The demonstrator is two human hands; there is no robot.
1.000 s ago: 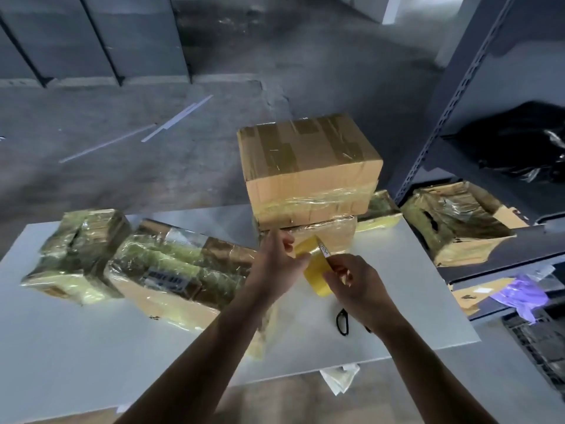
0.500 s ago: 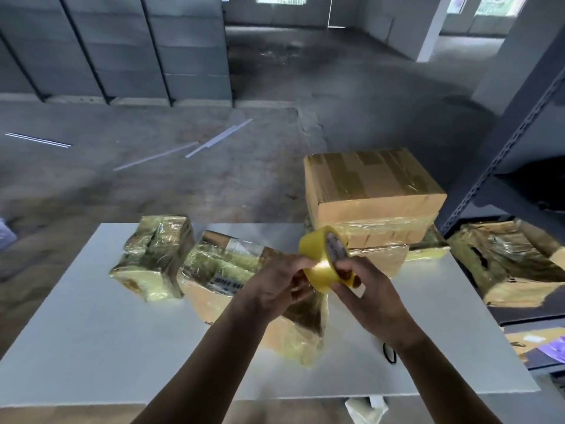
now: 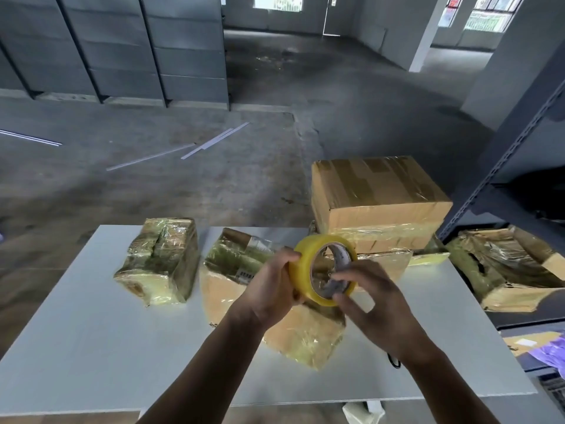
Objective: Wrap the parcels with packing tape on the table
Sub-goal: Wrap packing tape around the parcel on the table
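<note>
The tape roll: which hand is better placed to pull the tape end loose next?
Probably the right hand: its fingertips are on the near rim of the tape roll, while the left hand grips the roll's outer side and steadies it.

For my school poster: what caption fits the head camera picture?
Left hand and right hand grip a yellow tape roll over wrapped parcels on a white table.

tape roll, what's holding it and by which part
The left hand grips the tape roll by its outer band on the left side. The right hand pinches its lower right edge at the core.
</note>
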